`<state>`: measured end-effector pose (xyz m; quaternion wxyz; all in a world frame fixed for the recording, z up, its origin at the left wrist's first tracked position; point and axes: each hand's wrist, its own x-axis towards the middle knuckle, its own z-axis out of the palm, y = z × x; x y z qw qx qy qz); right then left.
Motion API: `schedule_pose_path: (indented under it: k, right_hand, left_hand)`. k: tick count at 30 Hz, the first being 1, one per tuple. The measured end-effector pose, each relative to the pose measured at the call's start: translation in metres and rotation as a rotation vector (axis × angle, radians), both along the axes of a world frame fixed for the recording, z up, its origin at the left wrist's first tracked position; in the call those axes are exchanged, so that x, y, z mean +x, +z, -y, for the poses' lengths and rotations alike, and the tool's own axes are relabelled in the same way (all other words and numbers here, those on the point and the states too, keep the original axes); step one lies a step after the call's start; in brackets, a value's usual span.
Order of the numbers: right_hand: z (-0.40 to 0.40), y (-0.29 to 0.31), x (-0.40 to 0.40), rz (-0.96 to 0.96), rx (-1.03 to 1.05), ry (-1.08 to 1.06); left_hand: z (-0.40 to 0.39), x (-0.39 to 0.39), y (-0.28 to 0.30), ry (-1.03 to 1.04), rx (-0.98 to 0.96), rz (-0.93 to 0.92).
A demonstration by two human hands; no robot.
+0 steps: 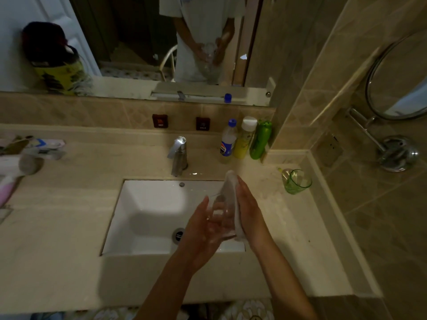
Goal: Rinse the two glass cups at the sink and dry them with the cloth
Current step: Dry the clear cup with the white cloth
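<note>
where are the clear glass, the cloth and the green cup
clear glass point(219, 214), head view, on its side wall between the hands
cloth point(232, 195), head view, on its upper half against the right palm
green cup point(298, 184), head view, on its side wall

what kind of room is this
Most likely a home bathroom: a white sink set in a beige counter under a wall mirror, a chrome tap, and a round swing-arm mirror on the tiled side wall.
</note>
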<state>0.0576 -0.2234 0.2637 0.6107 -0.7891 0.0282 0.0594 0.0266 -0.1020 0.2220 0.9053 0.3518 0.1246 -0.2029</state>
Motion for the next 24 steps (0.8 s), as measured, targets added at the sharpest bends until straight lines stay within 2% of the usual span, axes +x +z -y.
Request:
schedule_pose_path:
  k: [4,7,9,11,14,17,19,21,24]
  right_hand:
    - [-0.012,-0.022,-0.014,0.081,-0.146,0.070]
    - [-0.021,-0.044,-0.040,0.327,-0.410,0.075]
    - [-0.029,-0.053,-0.055,0.317,-0.344,0.019]
    - [-0.034,-0.056,-0.065,0.313,-0.296,-0.052]
    - [-0.031,-0.051,-0.061,0.325,-0.250,-0.051]
    - [-0.027,-0.030,-0.041,0.146,-0.117,-0.082]
    - [-0.020,-0.013,-0.018,-0.097,0.139,-0.168]
    - [-0.011,0.000,-0.003,-0.293,0.281,-0.214]
    - [-0.010,0.010,-0.001,-0.305,0.320,-0.183]
  left_hand:
    - [0.006,-0.004,-0.003,0.097,0.008,-0.071]
    - [0.008,-0.007,-0.007,0.176,0.016,-0.162]
    - [0.007,-0.007,-0.010,0.192,0.076,-0.204]
    - [0.006,-0.008,-0.012,0.197,0.126,-0.166]
    - [0.004,-0.010,-0.015,0.185,0.101,-0.099]
    - [-0.003,-0.009,-0.013,0.070,0.056,0.002]
    - [-0.006,-0.008,-0.009,-0.025,0.020,0.076]
    - [-0.006,-0.009,-0.002,-0.055,0.002,0.098]
    - [0.001,-0.011,0.011,-0.029,0.020,0.095]
